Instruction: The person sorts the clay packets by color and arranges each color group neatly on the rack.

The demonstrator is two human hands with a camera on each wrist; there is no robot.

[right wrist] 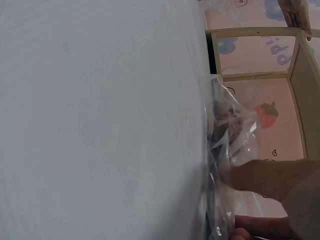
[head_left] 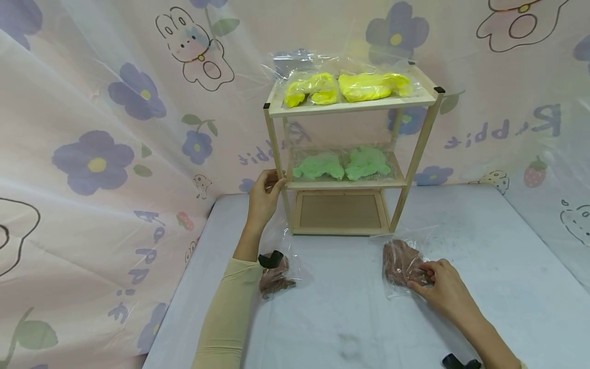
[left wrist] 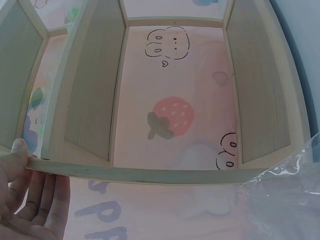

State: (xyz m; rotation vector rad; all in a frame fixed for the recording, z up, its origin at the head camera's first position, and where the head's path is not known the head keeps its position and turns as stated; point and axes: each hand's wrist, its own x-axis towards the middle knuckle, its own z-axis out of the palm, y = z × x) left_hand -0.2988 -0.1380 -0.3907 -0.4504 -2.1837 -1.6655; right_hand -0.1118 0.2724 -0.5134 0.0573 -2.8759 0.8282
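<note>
A three-tier wooden shelf (head_left: pixel 348 184) stands at the back of the table. My left hand (head_left: pixel 264 201) grips its left front post at the height of the middle tier; in the left wrist view the thumb lies on one side of the post (left wrist: pixel 150 174) and the fingers on the other. On the right, a clear plastic bag with a brown, clay-like lump (head_left: pixel 400 262) lies on the table. The thumb and fingers of my right hand (head_left: pixel 442 287) pinch its right side. Another bag with brown lumps (head_left: pixel 275 279) lies below the left forearm, partly hidden by it.
Bagged yellow lumps (head_left: pixel 373 87) lie on the top tier, bagged green lumps (head_left: pixel 366 163) on the middle one. The bottom tier (head_left: pixel 341 211) sits close to the white-covered table (head_left: pixel 341 307). A printed curtain (head_left: pixel 101 215) hangs behind and at the left.
</note>
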